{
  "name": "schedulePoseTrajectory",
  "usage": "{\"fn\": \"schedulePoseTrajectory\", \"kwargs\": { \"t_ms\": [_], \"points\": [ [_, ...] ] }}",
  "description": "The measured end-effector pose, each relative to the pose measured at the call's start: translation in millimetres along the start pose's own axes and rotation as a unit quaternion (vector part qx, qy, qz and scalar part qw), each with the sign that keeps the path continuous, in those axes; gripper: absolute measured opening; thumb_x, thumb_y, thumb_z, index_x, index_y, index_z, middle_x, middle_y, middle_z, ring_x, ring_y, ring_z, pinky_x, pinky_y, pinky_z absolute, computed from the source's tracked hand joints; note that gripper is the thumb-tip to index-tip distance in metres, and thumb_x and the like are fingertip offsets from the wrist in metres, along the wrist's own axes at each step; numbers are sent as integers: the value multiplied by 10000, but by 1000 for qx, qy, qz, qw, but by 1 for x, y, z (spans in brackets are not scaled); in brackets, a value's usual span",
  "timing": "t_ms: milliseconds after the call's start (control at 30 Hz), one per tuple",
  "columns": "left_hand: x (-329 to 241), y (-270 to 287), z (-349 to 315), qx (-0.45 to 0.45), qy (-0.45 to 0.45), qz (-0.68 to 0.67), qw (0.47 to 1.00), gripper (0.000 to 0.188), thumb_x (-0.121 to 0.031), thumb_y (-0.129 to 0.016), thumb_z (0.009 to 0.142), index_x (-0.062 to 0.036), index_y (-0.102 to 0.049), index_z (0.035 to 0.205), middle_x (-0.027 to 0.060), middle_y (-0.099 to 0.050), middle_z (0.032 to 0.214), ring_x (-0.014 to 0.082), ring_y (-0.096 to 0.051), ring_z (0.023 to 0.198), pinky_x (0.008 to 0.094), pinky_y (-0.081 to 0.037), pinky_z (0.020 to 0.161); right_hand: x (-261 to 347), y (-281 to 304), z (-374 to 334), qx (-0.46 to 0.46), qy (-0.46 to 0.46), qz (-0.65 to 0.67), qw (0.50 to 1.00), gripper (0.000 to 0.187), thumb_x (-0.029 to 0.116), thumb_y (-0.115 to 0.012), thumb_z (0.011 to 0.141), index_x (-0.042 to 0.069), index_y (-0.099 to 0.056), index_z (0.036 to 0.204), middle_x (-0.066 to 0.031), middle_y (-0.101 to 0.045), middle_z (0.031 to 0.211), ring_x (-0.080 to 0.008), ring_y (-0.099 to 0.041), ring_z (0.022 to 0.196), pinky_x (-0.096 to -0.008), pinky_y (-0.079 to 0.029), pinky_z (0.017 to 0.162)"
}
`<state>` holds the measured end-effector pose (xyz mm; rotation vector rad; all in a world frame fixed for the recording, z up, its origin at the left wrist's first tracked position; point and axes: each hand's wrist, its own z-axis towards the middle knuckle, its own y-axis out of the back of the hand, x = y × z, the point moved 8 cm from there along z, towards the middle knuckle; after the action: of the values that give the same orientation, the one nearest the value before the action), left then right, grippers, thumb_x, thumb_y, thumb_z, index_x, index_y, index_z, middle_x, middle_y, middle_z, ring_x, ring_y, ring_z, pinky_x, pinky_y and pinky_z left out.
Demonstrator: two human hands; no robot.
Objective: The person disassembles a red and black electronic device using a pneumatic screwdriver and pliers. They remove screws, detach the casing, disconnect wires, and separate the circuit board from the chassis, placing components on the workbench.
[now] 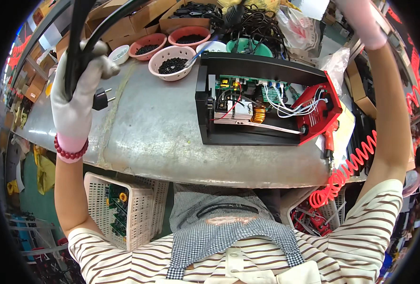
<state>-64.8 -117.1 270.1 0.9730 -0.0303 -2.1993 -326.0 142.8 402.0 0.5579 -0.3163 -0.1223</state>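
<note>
My left hand (pixel 75 90), in a white glove with a red bead bracelet at the wrist, is raised at the left. It is closed around a thick black power cord (pixel 77 45), whose loops run up past the top edge. The cord's two-pin plug (pixel 101 99) hangs beside the palm. My right hand (pixel 365 23), in a pale pink glove, is lifted to the top right corner, where its fingers are cut off or blurred. Between my arms an open black metal case (pixel 262 137) lies on the metal table, holding circuit boards (pixel 252 87), a copper coil, white wires and a red end panel (pixel 321 113).
Behind the case stand bowls of black screws, among them a pink bowl (pixel 172 63), and a green bowl (pixel 250 46) by tangled black cords (pixel 259 23). A red coiled hose (pixel 345 177) with a red-handled tool (pixel 329 142) hangs at right. A white crate (pixel 141 208) sits below the table (pixel 148 137).
</note>
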Motion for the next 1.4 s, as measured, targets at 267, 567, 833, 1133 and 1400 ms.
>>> {"fn": "schedulePoseTrajectory", "kwargs": {
  "t_ms": [267, 567, 833, 1133, 1400],
  "points": [
    [7, -2, 0, 8, 24, -147, 989, 250, -180, -551, 1083, -5, -559, 1262, 40, -596, 895, 167, -616, 901, 347, -507, 881, 42, -164, -118, 330, -68, 247, 909, 774, 439, -739, 902, -42, -489, 1454, -236, -647, 1318, -295, -643, 1218, -363, -486, 1048],
    [-8, -33, -10, 98, 21, -152, 983, 354, -238, -684, 1015, -12, -579, 1266, 70, -646, 938, 182, -655, 907, 345, -525, 858, -25, -181, -84, 147, -310, 644, 683, 479, 139, -549, 1028, -74, -427, 1439, -230, -618, 1341, -282, -689, 1069, -362, -565, 910],
    [69, 9, -18, 205, -89, 336, 915, 373, 87, -699, 720, -52, -666, 1065, 123, -661, 1094, 370, -605, 1177, 426, -473, 1009, -23, -111, -98, 188, -128, 796, 561, 865, 173, -755, 843, -58, -313, 1550, -204, -546, 1462, -211, -637, 1001, -350, -523, 976],
    [172, 21, -63, 297, 26, 536, 790, 498, 14, -684, 765, -76, -632, 1252, 180, -604, 1356, 384, -521, 1332, 473, -436, 1109, 74, -170, -182, 232, -315, 738, 550, 491, 194, -656, 985, -32, -517, 1399, -180, -658, 1275, -258, -680, 1138, -370, -554, 940],
    [71, -65, -114, 315, 269, -42, 909, 626, -374, -627, 1013, 18, -481, 1478, 160, -582, 1425, 212, -546, 1309, 360, -429, 1109, 84, -198, -194, 204, -324, 700, 603, 404, 240, -570, 1073, -47, -566, 1357, -206, -649, 1322, -273, -679, 1171, -354, -580, 949]
  ]
}}
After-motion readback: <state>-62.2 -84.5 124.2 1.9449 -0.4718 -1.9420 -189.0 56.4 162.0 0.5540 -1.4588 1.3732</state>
